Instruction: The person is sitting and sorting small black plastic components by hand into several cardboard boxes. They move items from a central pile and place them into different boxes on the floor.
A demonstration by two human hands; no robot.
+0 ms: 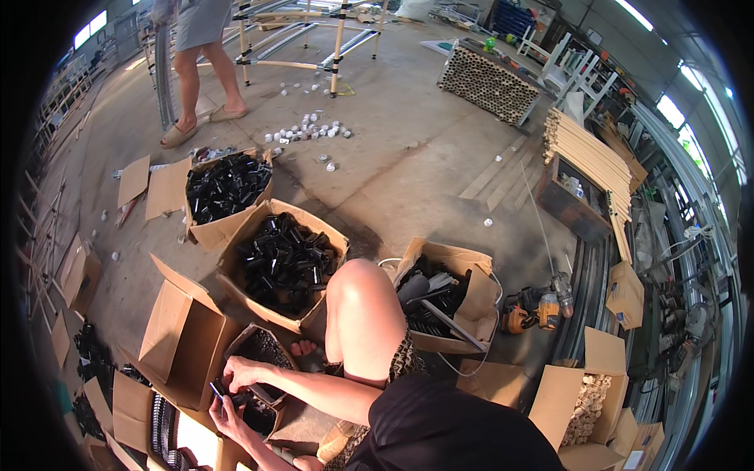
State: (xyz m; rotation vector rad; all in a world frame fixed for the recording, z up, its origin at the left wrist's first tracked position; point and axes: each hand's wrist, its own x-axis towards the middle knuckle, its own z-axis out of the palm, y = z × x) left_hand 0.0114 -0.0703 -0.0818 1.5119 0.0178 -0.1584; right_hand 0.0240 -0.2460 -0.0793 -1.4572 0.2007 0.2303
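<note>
My left hand [228, 422] grips a small black metal pipe joint [217, 388] between thumb and fingers. Beside it, my right hand [245, 373] is closed, its curled fingertips close to the joint; what they pinch is hidden. Both hands are above a small cardboard box [276, 400] whose compartments hold small dark parts. Just beyond is a larger carton [342, 245] heaped with black pipe joints [284, 263]. An open carton [169, 334] stands left of my hands, and a box with rows of dark ribbed parts [163, 428] lies nearer to me.
Another carton of black joints [228, 188] stands farther off. Right of my knee are a carton with mixed black parts [440, 294] and a cordless drill [547, 310]. White caps [310, 129] litter the floor. A person [196, 63] stands near a pipe rack [338, 51].
</note>
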